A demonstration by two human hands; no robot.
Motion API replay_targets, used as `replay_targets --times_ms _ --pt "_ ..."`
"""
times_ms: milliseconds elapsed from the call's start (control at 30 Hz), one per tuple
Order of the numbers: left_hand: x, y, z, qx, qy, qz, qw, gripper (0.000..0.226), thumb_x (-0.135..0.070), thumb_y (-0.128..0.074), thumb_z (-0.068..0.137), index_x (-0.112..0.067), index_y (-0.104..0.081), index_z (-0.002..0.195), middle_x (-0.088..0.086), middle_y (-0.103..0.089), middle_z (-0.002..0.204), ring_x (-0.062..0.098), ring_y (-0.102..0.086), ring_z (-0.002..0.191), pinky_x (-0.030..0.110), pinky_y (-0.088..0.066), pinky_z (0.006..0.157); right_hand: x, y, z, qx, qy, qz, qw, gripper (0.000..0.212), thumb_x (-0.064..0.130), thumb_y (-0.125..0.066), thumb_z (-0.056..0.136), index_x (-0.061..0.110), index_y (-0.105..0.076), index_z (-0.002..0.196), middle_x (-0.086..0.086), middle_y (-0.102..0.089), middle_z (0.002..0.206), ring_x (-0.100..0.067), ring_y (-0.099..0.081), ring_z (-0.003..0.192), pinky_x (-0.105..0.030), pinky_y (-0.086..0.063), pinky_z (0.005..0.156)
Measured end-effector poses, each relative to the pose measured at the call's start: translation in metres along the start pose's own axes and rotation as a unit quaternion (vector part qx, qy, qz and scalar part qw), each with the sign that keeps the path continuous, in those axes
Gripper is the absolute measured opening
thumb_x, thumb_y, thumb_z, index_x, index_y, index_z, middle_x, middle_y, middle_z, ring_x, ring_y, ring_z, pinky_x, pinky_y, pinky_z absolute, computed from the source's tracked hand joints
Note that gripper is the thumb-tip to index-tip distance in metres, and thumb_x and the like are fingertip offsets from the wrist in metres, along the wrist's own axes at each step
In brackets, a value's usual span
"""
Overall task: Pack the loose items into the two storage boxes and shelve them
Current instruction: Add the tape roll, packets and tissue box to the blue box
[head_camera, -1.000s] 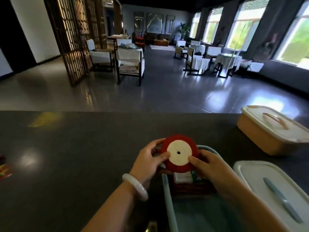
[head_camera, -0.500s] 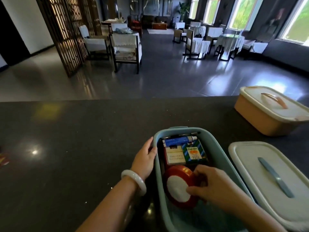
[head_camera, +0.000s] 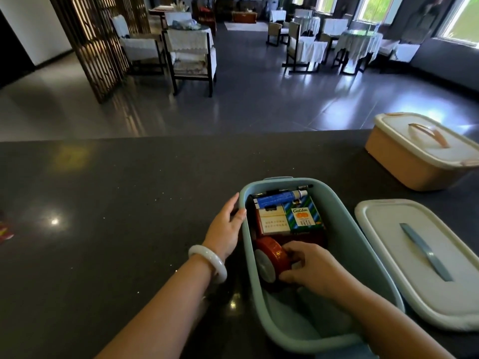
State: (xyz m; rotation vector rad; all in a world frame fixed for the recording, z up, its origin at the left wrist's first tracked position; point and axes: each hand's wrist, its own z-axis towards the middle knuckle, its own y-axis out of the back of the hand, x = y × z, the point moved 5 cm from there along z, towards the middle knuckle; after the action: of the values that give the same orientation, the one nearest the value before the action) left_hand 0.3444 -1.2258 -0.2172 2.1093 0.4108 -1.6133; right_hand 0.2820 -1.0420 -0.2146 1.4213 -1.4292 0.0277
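An open light-blue storage box [head_camera: 347, 244] stands on the dark counter in front of me. Inside at its far end lie a blue tube [head_camera: 278, 198], a white and red carton [head_camera: 273, 224] and a green "Golden" carton [head_camera: 303, 216]. My right hand [head_camera: 308, 265] is inside the box and grips a red ribbon spool [head_camera: 270, 257] with a white core, standing on edge. My left hand [head_camera: 228, 226] holds the box's left rim, thumb over the edge. The box's white lid [head_camera: 420, 260] with a blue handle lies to the right. An orange storage box [head_camera: 420, 154] with its lid on sits at the far right.
The dark counter [head_camera: 116, 216] runs wide to the left, with a red and yellow item [head_camera: 5, 231] at its left edge. Beyond the counter's far edge is a room with chairs and tables.
The red spool came down from above the box into it, and my right hand turned it on edge against the cartons. My left hand let go of the spool and took the box's rim.
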Motion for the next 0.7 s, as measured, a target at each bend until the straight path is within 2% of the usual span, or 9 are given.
replay_targets --times_ms 133,267,367,500,600,700 --pt "0.0 0.001 0.0 -0.002 0.002 0.009 1.0 0.05 -0.033 -0.041 0.102 -0.035 -0.026 0.15 -0.001 -0.039 0.15 0.017 -0.042 0.132 0.04 -0.038 0.107 0.004 -0.011 -0.003 0.014 0.036 0.021 0.999 0.059 0.019 -0.071 0.083 0.042 -0.047 0.132 0.015 -0.06 0.101 0.002 -0.067 0.078 -0.017 -0.056 0.065" --pt "-0.001 0.0 -0.002 -0.004 -0.003 0.016 1.0 0.05 -0.033 -0.04 0.102 -0.035 -0.025 0.15 -0.001 -0.042 0.147 0.01 -0.048 0.121 0.031 -0.042 0.096 0.017 -0.019 -0.001 -0.013 0.054 0.015 0.998 0.056 0.02 -0.066 0.087 0.04 -0.045 0.135 0.023 -0.056 0.092 0.007 -0.062 0.079 -0.009 -0.05 0.061" --pt "-0.001 0.0 -0.001 -0.003 -0.005 0.022 1.0 0.051 -0.033 -0.04 0.102 -0.034 -0.025 0.15 -0.001 -0.039 0.148 0.007 -0.045 0.117 0.026 -0.04 0.091 0.021 -0.018 0.004 -0.018 0.047 0.02 0.999 0.053 0.023 -0.064 0.089 0.035 -0.045 0.136 0.017 -0.06 0.106 0.003 -0.061 0.086 -0.014 -0.051 0.07" --pt "0.0 -0.001 -0.001 -0.007 -0.01 0.026 1.0 0.051 -0.035 -0.04 0.102 -0.034 -0.025 0.15 -0.001 -0.037 0.151 0.015 -0.041 0.132 0.031 -0.037 0.101 0.013 -0.021 0.01 0.024 0.009 0.022 0.999 0.041 0.034 -0.063 0.088 0.03 -0.052 0.128 0.015 -0.06 0.102 -0.001 -0.063 0.088 -0.018 -0.052 0.071" --pt "0.0 -0.001 -0.001 -0.007 -0.007 0.027 1.0 0.051 -0.036 -0.04 0.102 -0.035 -0.025 0.15 -0.001 -0.036 0.152 0.017 -0.038 0.135 0.038 -0.034 0.109 0.009 -0.03 0.009 0.108 0.002 0.046 0.993 0.036 0.023 -0.071 0.083 0.034 -0.057 0.114 0.012 -0.062 0.107 -0.007 -0.063 0.096 -0.027 -0.055 0.085" --pt "0.002 -0.001 -0.001 -0.005 -0.002 0.025 1.0 0.051 -0.036 -0.04 0.102 -0.036 -0.025 0.15 -0.001 -0.036 0.151 0.016 -0.04 0.134 0.038 -0.036 0.107 0.013 -0.031 0.014 0.101 0.012 0.043 0.994 0.038 0.013 -0.07 0.083 0.03 -0.059 0.116 0.01 -0.062 0.111 -0.007 -0.062 0.1 -0.029 -0.052 0.091"
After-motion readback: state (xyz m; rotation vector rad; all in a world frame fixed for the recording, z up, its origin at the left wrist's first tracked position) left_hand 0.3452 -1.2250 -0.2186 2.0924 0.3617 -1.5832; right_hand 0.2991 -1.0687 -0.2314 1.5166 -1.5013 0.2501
